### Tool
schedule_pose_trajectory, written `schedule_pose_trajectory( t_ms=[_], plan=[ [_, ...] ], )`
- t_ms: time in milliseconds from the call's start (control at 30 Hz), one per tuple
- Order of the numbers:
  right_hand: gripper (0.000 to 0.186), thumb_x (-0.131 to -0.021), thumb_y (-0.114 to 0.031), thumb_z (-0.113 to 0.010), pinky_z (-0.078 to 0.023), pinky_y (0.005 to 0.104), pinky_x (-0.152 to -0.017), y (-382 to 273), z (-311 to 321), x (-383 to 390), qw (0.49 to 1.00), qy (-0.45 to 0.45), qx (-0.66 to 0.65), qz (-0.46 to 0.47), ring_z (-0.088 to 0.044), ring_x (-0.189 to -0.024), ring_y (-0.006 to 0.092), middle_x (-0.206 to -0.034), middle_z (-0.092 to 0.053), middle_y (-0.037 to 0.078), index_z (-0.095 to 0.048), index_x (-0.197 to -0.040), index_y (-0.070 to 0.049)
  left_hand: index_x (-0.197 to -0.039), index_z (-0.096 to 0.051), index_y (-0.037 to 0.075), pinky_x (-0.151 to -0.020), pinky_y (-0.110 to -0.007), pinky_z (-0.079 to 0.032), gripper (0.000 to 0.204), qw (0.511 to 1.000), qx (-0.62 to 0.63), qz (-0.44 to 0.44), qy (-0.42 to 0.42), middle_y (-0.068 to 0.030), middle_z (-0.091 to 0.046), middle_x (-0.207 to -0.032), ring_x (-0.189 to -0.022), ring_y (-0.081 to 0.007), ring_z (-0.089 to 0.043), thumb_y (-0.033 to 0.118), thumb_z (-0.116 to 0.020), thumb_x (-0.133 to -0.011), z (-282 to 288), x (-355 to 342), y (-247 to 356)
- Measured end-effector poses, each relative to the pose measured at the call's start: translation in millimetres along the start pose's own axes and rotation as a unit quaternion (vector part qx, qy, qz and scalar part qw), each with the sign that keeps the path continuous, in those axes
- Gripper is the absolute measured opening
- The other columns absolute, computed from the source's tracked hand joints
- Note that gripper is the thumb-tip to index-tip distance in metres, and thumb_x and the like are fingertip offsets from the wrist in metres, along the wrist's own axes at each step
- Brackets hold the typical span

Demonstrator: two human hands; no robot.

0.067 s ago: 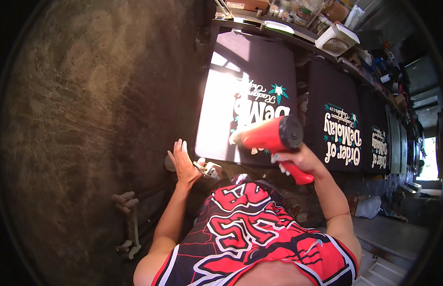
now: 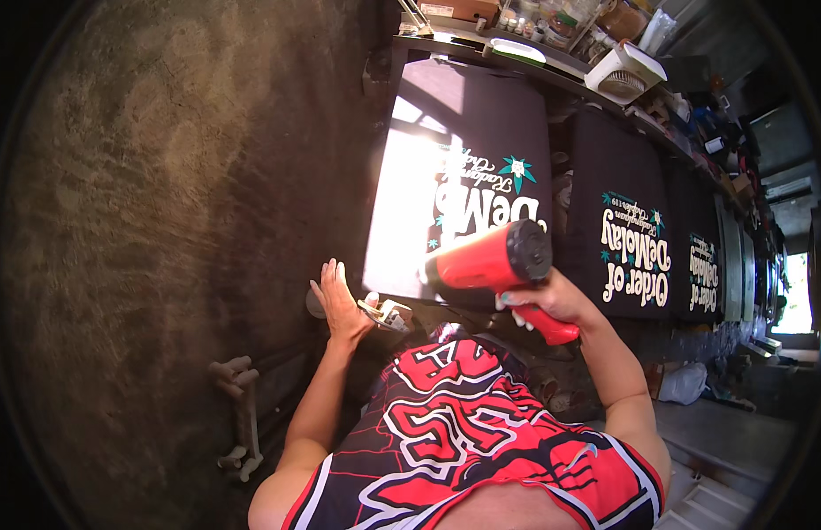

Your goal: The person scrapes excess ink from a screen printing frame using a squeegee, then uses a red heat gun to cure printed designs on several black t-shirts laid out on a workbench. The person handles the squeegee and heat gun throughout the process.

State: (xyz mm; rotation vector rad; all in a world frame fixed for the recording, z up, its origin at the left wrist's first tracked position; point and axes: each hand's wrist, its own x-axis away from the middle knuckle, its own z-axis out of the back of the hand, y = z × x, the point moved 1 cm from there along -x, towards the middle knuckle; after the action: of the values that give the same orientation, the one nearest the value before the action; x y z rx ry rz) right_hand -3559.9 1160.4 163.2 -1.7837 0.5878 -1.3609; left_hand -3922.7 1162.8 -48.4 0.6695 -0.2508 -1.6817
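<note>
My right hand (image 2: 556, 296) is wrapped round the handle of a red heat gun (image 2: 477, 259) with a black rear cap. Its barrel points left, over the near part of a black shirt (image 2: 494, 106) stretched flat on a board. White lettering and a green leaf figure are printed on that shirt, and the gun hides part of the print. Bright sunlight washes out the shirt's left side. Fingers stretched and palm flat, my left hand (image 2: 342, 305) is beside the board's near left corner, next to a metal clamp (image 2: 393, 314); whether they touch I cannot tell.
To the right lie more printed black shirts (image 2: 618, 159) on boards in a row. Behind them a shelf holds jars, a white fan (image 2: 623, 75) and a white tray (image 2: 516, 50). A wooden frame piece (image 2: 243, 406) stands at the lower left above the concrete floor (image 2: 145, 221).
My right hand has shifted the heat gun slightly left and nearer to me, uncovering a little more of the lettering. My left hand has stayed in place.
</note>
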Motion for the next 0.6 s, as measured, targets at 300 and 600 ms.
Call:
schedule_pose_trajectory(
  t_ms=[300, 600],
  plan=[
    [0.033, -0.091, -0.019, -0.072, -0.052, 0.0309, -0.05, -26, -17, -58, 0.998, -0.064, 0.009, 0.022, -0.064, -0.061, 0.0164, -0.088, -0.07, 0.009, -0.065, -0.118, -0.001, -0.148, -0.034, -0.011, -0.12, -0.066, -0.016, 0.089, 0.998, 0.059, 0.006, 0.033, -0.0306, -0.037, -0.153, -0.145, -0.0469, -0.035, 0.044, -0.068, -0.087, 2, 0, -2],
    [0.024, -0.093, -0.019, -0.065, -0.053, 0.0285, -0.053, -80, 24, -145, 0.984, 0.053, -0.013, 0.168, -0.065, -0.066, 0.0141, -0.087, -0.067, 0.007, -0.069, -0.109, -0.001, -0.151, -0.032, -0.008, -0.12, -0.064, -0.018, 0.087, 0.997, 0.071, -0.02, 0.025, -0.0308, -0.038, -0.154, -0.145, -0.046, -0.035, 0.037, -0.068, -0.086, -3, 0, 30]
  ],
)
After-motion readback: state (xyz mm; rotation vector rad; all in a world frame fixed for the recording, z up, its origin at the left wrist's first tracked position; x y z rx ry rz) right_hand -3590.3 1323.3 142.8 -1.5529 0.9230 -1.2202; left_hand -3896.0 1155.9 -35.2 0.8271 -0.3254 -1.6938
